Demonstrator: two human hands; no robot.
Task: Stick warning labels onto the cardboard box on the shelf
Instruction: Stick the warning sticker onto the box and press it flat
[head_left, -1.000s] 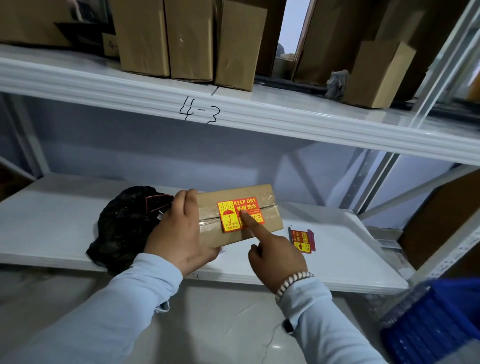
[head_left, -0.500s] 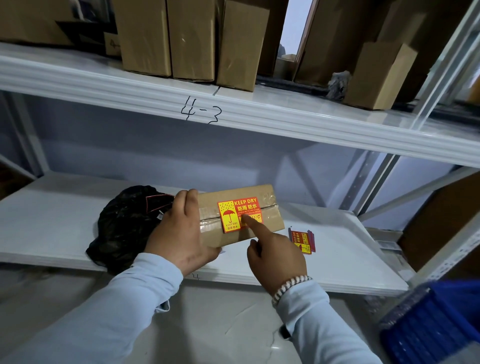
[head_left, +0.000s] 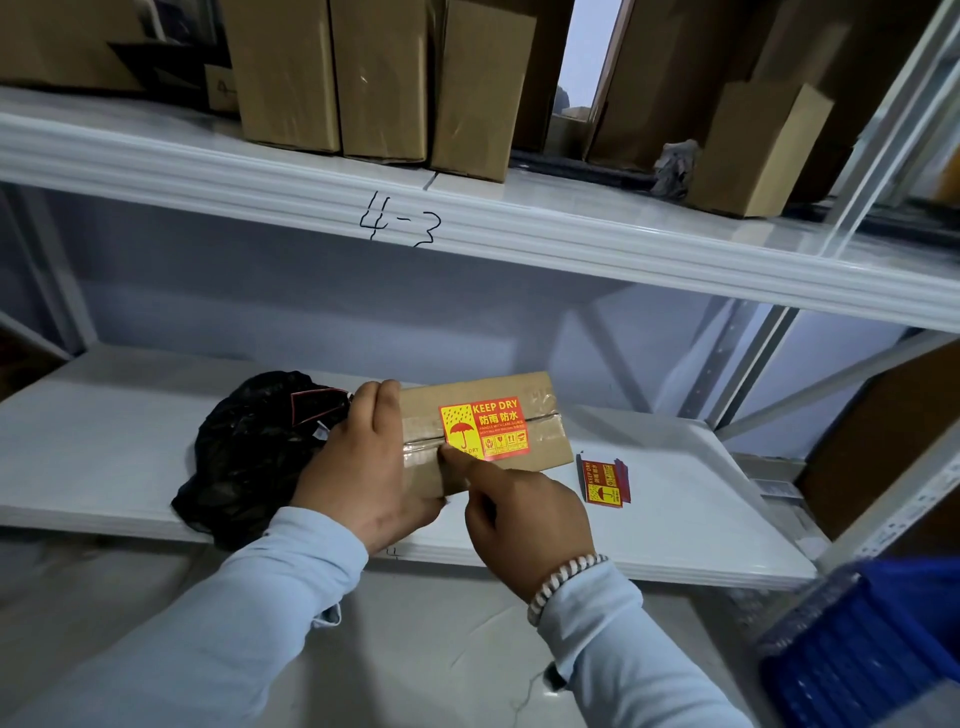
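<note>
1. On the lower shelf (head_left: 130, 447), at the far left, a crumpled black bag (head_left: 249, 457) lies touching the left end of the cardboard box (head_left: 540, 415), with nothing lying over the box top but the two hands.
2. Left hand (head_left: 363, 467): its grip is closed round the box's left end, fingers curled over the top edge and thumb underneath at the near side.
3. Stuck across the taped seam on top of the box is a red and yellow KEEP DRY label (head_left: 493, 428).
4. Right hand (head_left: 524, 514): forefinger stretched out and pressing the label's lower left corner, the other fingers curled in and holding nothing.
5. Right of the box, apart from it, a small stack of spare labels (head_left: 605, 483) lies flat on the shelf; a blue crate (head_left: 872, 649) shows at the lower right.
6. A second ago the forefinger pressed nearer the label's middle; it has slid left along the lower edge. The left hand's hold is unchanged.
</note>
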